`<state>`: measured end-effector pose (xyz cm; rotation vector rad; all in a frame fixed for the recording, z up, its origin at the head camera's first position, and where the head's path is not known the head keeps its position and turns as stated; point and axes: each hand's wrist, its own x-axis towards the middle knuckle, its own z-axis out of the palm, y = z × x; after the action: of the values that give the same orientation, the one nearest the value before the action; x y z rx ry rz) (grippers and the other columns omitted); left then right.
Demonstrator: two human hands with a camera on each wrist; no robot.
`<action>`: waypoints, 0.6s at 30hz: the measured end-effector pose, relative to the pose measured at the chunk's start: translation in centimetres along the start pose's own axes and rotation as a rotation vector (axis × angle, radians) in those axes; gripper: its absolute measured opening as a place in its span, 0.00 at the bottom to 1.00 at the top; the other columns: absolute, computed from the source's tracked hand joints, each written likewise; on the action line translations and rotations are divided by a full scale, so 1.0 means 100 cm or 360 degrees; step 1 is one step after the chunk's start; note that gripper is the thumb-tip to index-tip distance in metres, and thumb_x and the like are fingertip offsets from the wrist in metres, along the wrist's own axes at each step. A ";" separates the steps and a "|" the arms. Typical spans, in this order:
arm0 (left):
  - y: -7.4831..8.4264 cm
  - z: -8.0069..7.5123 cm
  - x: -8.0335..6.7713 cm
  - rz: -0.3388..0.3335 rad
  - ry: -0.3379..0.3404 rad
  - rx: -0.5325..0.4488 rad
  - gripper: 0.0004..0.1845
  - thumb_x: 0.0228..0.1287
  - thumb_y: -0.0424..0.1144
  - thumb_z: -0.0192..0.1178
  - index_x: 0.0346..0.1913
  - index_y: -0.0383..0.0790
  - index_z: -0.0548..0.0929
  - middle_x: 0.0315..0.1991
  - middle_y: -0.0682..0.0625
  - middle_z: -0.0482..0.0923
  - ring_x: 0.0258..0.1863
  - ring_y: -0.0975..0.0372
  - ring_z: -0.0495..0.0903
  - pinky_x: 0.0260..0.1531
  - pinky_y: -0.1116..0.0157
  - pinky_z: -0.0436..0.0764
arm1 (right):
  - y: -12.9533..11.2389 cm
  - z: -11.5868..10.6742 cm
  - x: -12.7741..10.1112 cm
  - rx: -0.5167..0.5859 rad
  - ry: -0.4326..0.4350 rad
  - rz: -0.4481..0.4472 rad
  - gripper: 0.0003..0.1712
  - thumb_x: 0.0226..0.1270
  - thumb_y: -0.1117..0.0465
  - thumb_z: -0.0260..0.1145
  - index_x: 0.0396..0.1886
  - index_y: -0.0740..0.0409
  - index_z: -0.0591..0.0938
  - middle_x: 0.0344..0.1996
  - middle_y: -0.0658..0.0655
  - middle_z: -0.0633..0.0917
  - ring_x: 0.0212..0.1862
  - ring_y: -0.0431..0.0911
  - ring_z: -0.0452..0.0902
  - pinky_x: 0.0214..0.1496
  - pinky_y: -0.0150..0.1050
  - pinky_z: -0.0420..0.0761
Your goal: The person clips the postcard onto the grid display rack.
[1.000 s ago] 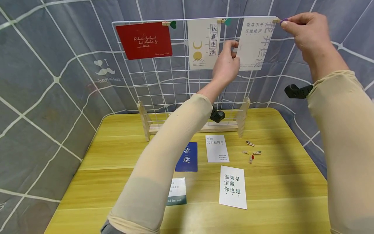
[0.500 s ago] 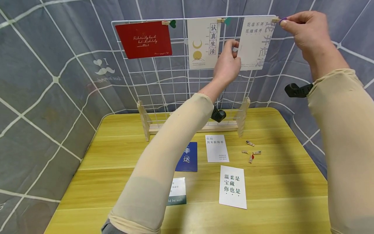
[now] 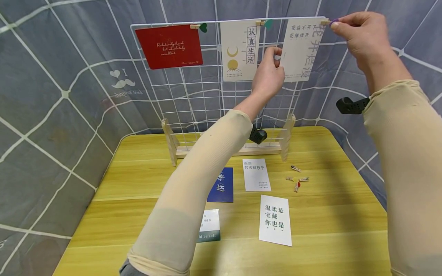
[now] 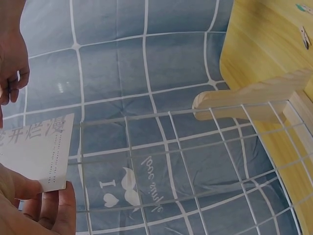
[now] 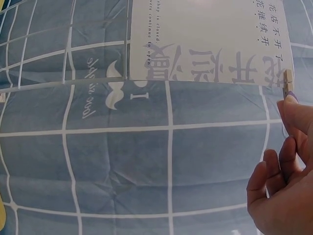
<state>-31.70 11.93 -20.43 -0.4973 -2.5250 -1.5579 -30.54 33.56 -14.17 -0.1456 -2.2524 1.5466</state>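
A white wire grid (image 3: 193, 96) stands upright in a wooden base at the back of the yellow table (image 3: 331, 214). A red card (image 3: 169, 46) and a white moon card (image 3: 239, 50) hang clipped to its top wire. My left hand (image 3: 269, 74) pinches the lower left corner of a white card (image 3: 299, 49) (image 4: 34, 149) (image 5: 210, 39) held against the grid's top right. My right hand (image 3: 359, 34) (image 5: 286, 191) pinches a small wooden clothespin (image 3: 327, 23) (image 5: 287, 84) on that card's upper right corner.
Lying on the table are a blue card (image 3: 221, 184), two white cards (image 3: 256, 174) (image 3: 275, 219), a teal-edged card (image 3: 208, 226) partly under my left arm, and several small clothespins (image 3: 297, 179). A grey checked cloth (image 3: 62, 96) hangs behind and around.
Both hands and the white card shifted very slightly upward against the grid; nothing else moved.
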 end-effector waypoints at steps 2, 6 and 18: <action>0.000 0.000 0.000 -0.0001 0.0003 0.0013 0.20 0.81 0.35 0.47 0.70 0.53 0.67 0.51 0.57 0.77 0.40 0.67 0.78 0.32 0.69 0.72 | 0.001 0.001 0.000 0.0008 0.0007 -0.0006 0.22 0.73 0.51 0.67 0.64 0.50 0.84 0.46 0.39 0.72 0.55 0.35 0.60 0.60 0.30 0.62; -0.001 0.000 0.000 -0.0004 0.0017 0.0018 0.20 0.81 0.34 0.47 0.69 0.51 0.68 0.50 0.57 0.76 0.40 0.67 0.76 0.33 0.70 0.73 | 0.002 0.001 0.002 0.0028 0.0024 -0.0025 0.21 0.73 0.53 0.68 0.63 0.51 0.84 0.45 0.40 0.72 0.52 0.35 0.60 0.53 0.28 0.65; -0.003 -0.002 -0.001 0.0002 0.0080 -0.0014 0.19 0.78 0.32 0.50 0.66 0.50 0.71 0.47 0.57 0.75 0.40 0.68 0.74 0.32 0.72 0.72 | 0.003 0.002 0.001 0.0170 0.0030 -0.0020 0.18 0.71 0.53 0.70 0.59 0.50 0.85 0.45 0.42 0.72 0.46 0.35 0.61 0.38 0.24 0.67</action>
<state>-31.76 11.63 -20.62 -0.4547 -2.4813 -1.5619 -30.74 33.49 -14.47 -0.1149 -2.1465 1.6472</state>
